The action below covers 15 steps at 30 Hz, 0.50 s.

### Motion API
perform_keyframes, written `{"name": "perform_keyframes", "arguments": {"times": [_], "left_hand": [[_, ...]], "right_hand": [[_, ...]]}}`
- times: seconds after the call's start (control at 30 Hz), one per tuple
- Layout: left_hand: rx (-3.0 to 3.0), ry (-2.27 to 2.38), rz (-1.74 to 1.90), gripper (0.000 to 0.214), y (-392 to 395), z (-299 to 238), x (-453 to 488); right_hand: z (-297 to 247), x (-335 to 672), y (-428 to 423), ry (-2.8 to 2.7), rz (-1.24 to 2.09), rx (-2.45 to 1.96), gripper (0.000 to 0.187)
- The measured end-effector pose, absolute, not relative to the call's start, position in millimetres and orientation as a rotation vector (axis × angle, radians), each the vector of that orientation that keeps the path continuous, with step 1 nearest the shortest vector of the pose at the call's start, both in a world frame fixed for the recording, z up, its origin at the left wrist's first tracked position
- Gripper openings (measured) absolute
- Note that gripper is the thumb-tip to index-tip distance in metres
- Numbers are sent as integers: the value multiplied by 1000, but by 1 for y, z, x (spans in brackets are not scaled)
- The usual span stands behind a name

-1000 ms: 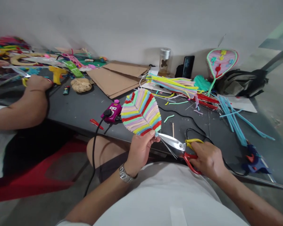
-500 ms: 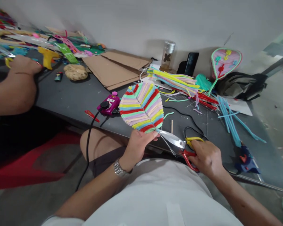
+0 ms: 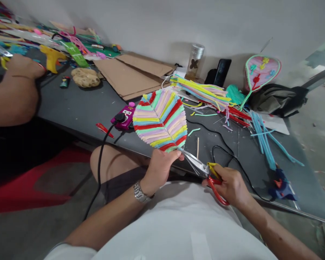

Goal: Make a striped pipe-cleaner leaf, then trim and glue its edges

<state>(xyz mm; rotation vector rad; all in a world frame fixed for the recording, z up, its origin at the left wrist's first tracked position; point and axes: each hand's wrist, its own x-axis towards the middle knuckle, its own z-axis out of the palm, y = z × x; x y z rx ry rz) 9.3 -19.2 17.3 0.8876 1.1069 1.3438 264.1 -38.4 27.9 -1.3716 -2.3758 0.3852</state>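
Note:
My left hand (image 3: 160, 168) pinches the lower tip of a striped leaf shape (image 3: 159, 121) made of coloured pipe cleaners, held upright over the near edge of the dark table (image 3: 81, 108). My right hand (image 3: 231, 185) grips scissors (image 3: 206, 170) with red and yellow handles. Their metal blades point at the leaf's stem, just under my left thumb, and look nearly closed. Thin wire ends stick out below the leaf at the blades.
Loose pipe cleaners (image 3: 203, 92) lie in a heap behind the leaf, blue ones (image 3: 265, 139) to the right. A purple power strip (image 3: 124, 118), a blue glue gun (image 3: 281, 182), cardboard sheets (image 3: 132, 74), a jar (image 3: 195, 61) and a bag (image 3: 278, 97) sit on the table. Another person's arm (image 3: 13, 94) works at far left.
The scissors swung from lying flat to a steeper tilt, with the blades closer together at the stem. My right hand drew nearer my body. The leaf shifted slightly left.

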Motion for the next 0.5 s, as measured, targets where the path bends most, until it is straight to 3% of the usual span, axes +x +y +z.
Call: {"name": "perform_keyframes", "arguments": {"times": [0.17,0.3,0.4,0.5], "left_hand": [[946,1049,1345,23,-17,27,10],[957,1000,1350,22,-14,32,8],[979,1029,1310,26,-13,33,5],[975,1116,1323,27,-16,35,4]], "right_hand": [[31,253,-44,-2034,1256,-1492,44],[34,250,-44,-1883,1667,-1390,52],[39,253,-41,-2022,1535,-1435,49],[44,261,-38,-2333,852,-1507,39]]}}
